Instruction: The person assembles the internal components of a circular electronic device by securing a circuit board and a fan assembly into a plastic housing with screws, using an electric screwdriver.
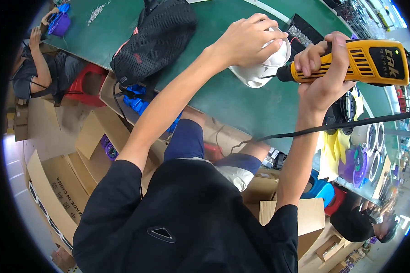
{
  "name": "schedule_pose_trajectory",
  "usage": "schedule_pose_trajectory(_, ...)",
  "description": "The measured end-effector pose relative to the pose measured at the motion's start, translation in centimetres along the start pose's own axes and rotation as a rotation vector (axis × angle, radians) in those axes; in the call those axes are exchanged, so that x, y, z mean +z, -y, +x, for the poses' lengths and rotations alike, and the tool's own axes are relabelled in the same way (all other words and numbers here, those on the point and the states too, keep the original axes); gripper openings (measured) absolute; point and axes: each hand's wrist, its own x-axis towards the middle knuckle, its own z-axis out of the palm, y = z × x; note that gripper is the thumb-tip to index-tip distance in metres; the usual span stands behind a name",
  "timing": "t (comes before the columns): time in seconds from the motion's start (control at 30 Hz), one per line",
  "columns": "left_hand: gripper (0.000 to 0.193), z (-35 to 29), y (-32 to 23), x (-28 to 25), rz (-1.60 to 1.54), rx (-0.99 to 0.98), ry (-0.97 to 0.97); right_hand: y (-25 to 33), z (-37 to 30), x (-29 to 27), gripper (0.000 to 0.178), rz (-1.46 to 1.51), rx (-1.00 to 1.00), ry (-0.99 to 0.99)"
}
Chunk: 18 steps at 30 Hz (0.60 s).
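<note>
In the head view, a white plastic part (252, 74) on the green desk (212, 93) was held by the left grip (249, 43). Right of that part, a yellow power tool (362, 64) was clasped in the right grip (327, 81), its thin bit (269, 77) directed at the part.

The white housing (272, 63) is formed of smooth plastic. To its right, the power tool (361, 60) is cased in plastic; to its left, the bag (156, 42) is faced with matt mesh cloth.
</note>
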Motion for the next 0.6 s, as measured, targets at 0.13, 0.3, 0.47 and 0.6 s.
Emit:
schedule_pose_trajectory(0.13,0.031,-0.07,0.11,0.08,-0.002,0.005,0.004,-0.14,0.14,-0.46,0.019,0.008,0.020,0.009)
schedule_pose_trajectory(0.3,0.034,-0.04,0.00,-0.05,-0.004,0.002,0.011,0.09,0.11,-0.43,0.020,-0.013,-0.013,0.009)
schedule_pose_trajectory(0.47,0.034,0.09,-0.17,-0.15,-0.006,-0.001,0.013,-0.05,0.30,-0.54,0.020,-0.005,0.007,0.041)
schedule_pose_trajectory(0.6,0.034,0.01,-0.22,-0.14,0.014,-0.001,0.013,-0.17,0.43,-0.33,0.019,-0.007,0.008,0.039)
